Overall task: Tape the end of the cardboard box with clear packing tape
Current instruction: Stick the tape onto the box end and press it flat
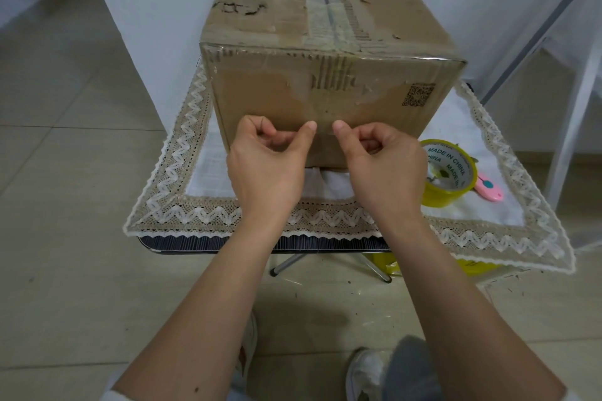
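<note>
Here, on your left, bare floor tile [75,146] is lying open beside the small table [228,242], whose lace-edged cloth [172,192] is hanging past the near edge. The cardboard box [325,88] is sitting lengthwise down the middle of that cloth, its near end face turned toward you and standing a little back from the cloth's front border. Your left hand [267,166] is resting against the lower part of that face, fingers curled in, the thumb tip pressing flat on the cardboard. Your right hand [384,166] is mirroring it just beside, fingers folded, thumb tip also pressing the face; the two thumbs are sitting close but not touching. Clear tape is glinting along the box's top front edge; whether a strip is lying under your thumbs, you cannot tell. To the right, a yellow-cored tape roll [448,172] is lying on the cloth near the box's corner, with a pink cutter [488,187] just beside it. A white chair frame [573,101] is standing beyond the right edge.
</note>
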### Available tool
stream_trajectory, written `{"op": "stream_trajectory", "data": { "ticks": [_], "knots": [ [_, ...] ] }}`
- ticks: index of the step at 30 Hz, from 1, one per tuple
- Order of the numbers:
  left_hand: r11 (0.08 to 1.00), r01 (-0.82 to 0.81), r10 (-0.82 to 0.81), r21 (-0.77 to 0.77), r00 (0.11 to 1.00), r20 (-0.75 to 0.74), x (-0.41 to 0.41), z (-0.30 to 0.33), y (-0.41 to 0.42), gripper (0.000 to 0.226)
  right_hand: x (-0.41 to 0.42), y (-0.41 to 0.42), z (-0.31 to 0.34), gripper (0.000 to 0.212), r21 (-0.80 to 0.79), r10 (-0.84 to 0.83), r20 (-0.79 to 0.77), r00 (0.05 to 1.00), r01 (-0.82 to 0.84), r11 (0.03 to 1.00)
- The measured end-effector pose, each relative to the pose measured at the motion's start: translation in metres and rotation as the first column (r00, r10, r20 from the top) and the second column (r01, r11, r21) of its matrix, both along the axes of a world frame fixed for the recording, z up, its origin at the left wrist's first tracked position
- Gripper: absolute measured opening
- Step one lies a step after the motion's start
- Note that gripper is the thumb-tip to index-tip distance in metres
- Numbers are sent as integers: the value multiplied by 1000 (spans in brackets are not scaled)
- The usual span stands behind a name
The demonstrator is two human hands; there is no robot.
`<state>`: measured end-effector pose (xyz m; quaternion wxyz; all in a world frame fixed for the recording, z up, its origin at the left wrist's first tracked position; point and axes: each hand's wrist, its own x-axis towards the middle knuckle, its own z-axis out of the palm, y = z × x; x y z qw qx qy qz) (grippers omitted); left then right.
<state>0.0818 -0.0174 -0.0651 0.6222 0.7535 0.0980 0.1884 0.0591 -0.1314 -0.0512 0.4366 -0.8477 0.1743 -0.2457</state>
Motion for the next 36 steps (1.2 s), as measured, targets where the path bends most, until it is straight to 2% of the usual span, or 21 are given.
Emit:
{"op": "stream_trajectory", "data": {
  "ticks": [4,6,8,9,11,12,14,17,21,25,36],
  "knots": [
    [999,-16,15,45,999,33,-1,2,2,46,-1,-3,2,42,-13,-27,52,998,27,1000],
    [997,-27,20,68,994,109,-3,6,4,47,-1,-4,5,44,-19,-18,200,980,22,1000],
    [992,-87,54,94,952,301,-4,14,6,39,-1,-4,10,39,-118,-3,426,905,59,991],
    [981,-141,72,131,900,430,-3,19,7,30,1,-5,12,34,-188,11,523,852,102,977],
    [928,-271,54,255,775,630,3,28,10,18,6,-7,16,31,-311,38,626,779,204,928],
    [891,-314,17,328,745,666,8,31,12,24,10,-8,19,34,-354,38,635,771,247,902],
    [838,-316,-60,445,758,650,17,35,12,34,18,-10,22,43,-429,52,609,791,274,861],
    [812,-271,-115,517,795,596,24,32,9,29,28,-11,20,45,-478,86,554,828,231,848],
    [842,-259,-68,473,819,570,27,30,5,24,31,-9,17,36,-444,56,550,833,235,865],
    [830,-270,-52,488,833,551,27,26,5,25,34,-12,14,31,-440,49,553,832,242,865],
    [785,-261,-99,562,843,529,25,23,10,32,35,-20,8,39,-475,95,569,817,232,849]
  ]
}}
